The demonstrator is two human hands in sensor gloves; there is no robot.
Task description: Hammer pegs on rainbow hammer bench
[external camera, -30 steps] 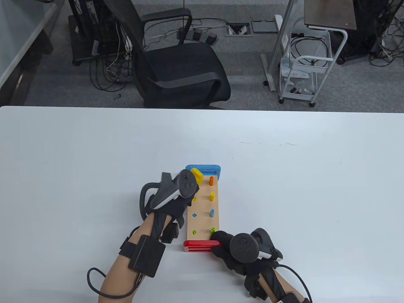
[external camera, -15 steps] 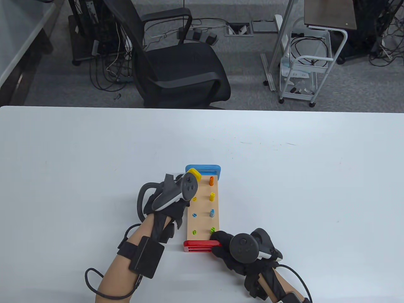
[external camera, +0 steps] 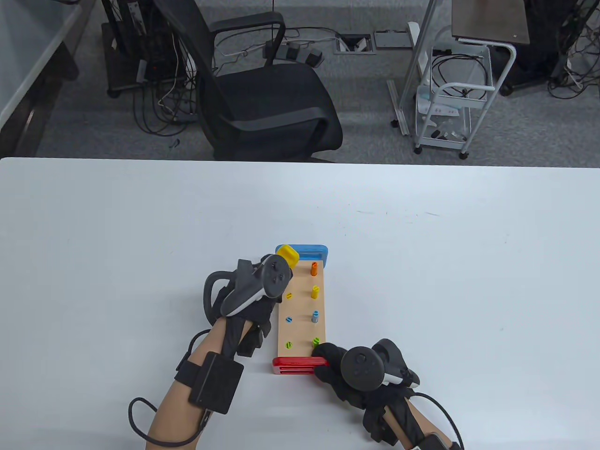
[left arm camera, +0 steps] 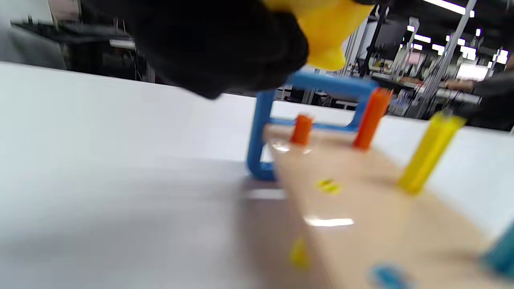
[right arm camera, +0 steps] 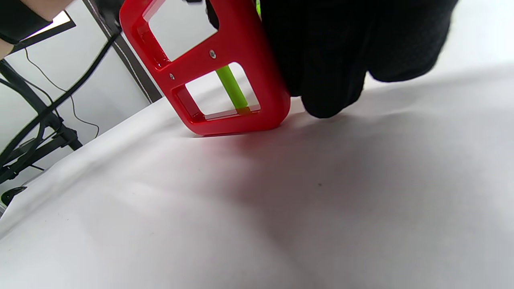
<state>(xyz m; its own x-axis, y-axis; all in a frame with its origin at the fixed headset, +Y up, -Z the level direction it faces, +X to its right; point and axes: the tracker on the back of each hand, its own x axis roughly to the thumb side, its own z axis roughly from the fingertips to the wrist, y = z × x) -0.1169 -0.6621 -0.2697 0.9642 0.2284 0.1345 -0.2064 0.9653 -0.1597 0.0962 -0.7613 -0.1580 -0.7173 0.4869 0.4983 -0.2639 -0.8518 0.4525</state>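
Fingers of the left hand [external camera: 255, 300] are hidden under the grey-and-white tracker in the table view, but in the left wrist view the black glove [left arm camera: 217, 44] is curled round the toy hammer, whose smooth yellow plastic head [external camera: 288, 256] pokes out past the knuckles above the far left corner of the bench; the handle is out of sight, so I take it to be a closed grip, though the blur leaves some doubt. Just right of that hand, the rainbow hammer bench [external camera: 302, 311] sits near the middle of the matte white table [external camera: 422, 262]: a flat, pale wooden board carried on two rounded plastic end frames, blue [external camera: 307, 251] at the far end and glossy red [external camera: 295, 364] at the near end. Its left row shows three split-topped pegs driven nearly flush, yellow [external camera: 289, 296], blue [external camera: 288, 319] and green [external camera: 288, 344], and the wrist camera adds a short orange stub [left arm camera: 301, 129] at that row's far end. The right row has four pegs standing taller: orange [external camera: 314, 268], yellow [external camera: 315, 292], blue [external camera: 315, 317] and green [external camera: 316, 341]. Farthest right, the right hand [external camera: 349, 375] grips the red frame's right corner, its gloved fingers [right arm camera: 321, 60] wrapped on the frame and touching the tabletop.
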